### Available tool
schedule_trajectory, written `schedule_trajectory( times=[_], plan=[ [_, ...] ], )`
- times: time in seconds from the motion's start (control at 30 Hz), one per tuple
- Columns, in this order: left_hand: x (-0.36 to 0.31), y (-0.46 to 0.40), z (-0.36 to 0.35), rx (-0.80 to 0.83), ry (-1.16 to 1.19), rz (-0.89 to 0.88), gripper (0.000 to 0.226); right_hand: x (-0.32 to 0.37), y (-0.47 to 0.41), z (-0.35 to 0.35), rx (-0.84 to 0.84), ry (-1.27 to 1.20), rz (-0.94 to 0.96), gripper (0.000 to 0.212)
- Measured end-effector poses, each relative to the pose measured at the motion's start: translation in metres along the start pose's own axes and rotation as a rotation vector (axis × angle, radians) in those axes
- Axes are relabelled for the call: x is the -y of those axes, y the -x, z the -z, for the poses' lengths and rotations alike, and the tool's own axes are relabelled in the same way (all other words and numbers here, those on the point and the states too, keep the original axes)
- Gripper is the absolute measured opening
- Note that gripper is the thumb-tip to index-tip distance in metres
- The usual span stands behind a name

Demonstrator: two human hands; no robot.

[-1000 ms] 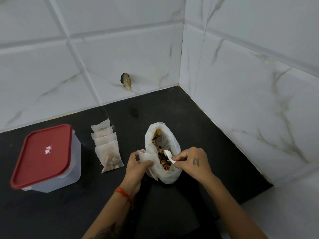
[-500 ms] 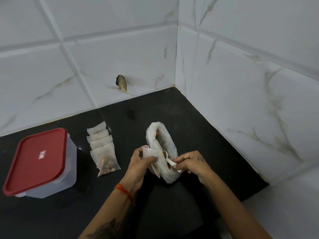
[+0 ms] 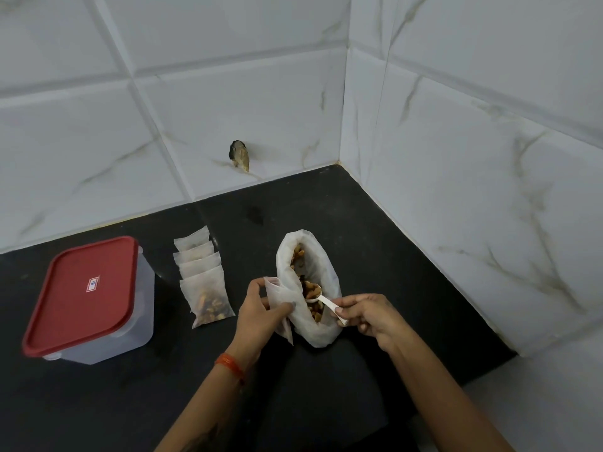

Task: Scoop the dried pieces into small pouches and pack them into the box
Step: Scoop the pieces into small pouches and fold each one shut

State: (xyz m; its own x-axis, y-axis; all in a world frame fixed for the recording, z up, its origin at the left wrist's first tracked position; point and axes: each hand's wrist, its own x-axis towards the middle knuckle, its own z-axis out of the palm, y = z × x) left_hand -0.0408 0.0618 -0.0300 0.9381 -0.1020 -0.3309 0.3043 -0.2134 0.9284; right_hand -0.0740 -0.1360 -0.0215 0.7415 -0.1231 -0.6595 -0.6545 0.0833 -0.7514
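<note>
Lifting from my large white bag (image 3: 321, 327) of brown dried pieces (image 3: 308, 287), my right hand (image 3: 367, 313) is pinching a loaded small white plastic spoon (image 3: 321, 300); at nine o'clock, my left hand (image 3: 261, 309) is gripping an open small white pouch (image 3: 277, 293).

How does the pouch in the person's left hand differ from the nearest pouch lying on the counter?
The held pouch looks empty; the lying pouch shows brown dried pieces inside. The held pouch is gripped off the counter by the left hand, its mouth open; the lying pouch rests flat, untouched. Both are small, white and translucent.
</note>
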Motion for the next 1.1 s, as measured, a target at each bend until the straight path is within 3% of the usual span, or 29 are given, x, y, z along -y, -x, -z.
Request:
schedule_trajectory(
  times=[0.4,0.73,0.83,1.0,1.1],
  plan=[
    [-0.003,0.007,0.012,0.004,-0.193,-0.18,0.061,0.016,0.016,0.007,-0.038,-0.036,0.079,0.019],
    [-0.009,0.004,0.014,0.024,-0.251,-0.32,0.069,0.044,0.048,-0.011,0.066,0.081,0.273,0.018],
    [-0.008,0.002,0.014,0.028,-0.266,-0.352,0.068,0.045,0.05,-0.02,0.003,0.278,0.411,0.021],
    [-0.004,0.001,0.013,0.01,-0.303,-0.372,0.067,0.041,0.051,-0.032,-0.196,0.918,0.775,0.018],
    [-0.003,0.0,0.012,0.003,-0.309,-0.38,0.067,0.038,0.05,-0.034,-0.29,1.056,0.919,0.019]
  ],
)
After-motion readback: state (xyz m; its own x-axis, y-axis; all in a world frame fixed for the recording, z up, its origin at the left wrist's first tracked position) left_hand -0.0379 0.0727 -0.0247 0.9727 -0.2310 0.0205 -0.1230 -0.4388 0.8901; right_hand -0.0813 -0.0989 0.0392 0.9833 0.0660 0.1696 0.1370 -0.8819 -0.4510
